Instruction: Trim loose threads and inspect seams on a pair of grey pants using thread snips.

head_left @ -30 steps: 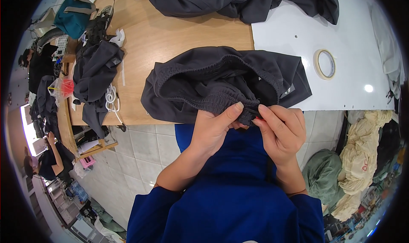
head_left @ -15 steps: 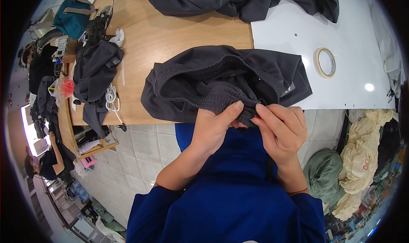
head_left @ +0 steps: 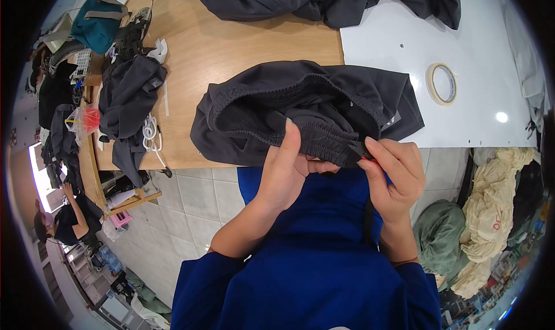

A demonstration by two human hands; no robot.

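Observation:
A dark grey garment [head_left: 254, 148] with a gathered elastic waistband [head_left: 326, 140] lies bunched at the table's front edge, its opening facing up. My left hand [head_left: 283, 171] holds the near side of the waistband, its thumb stretched up along the inside and its fingers curled beneath the band. To the right, my right hand [head_left: 396, 174] pinches the end of this gathered stretch between thumb and fingertips. A small red bit shows at those fingertips; what it belongs to is hidden. A dark pointed piece sticks out beside them.
A tape roll [head_left: 441, 84] lies on the white board [head_left: 399, 47] at right. More dark cloth [head_left: 277, 0] lies at the back, with a dark garment [head_left: 130, 90] and white cord [head_left: 151, 134] at left. Cream cloth [head_left: 491, 208] is piled at right. Another person [head_left: 72, 217] is far left.
My left thumb has lifted off the band's edge and moved left. My right hand has shifted slightly right, and a longer stretch of gathered waistband shows between my hands.

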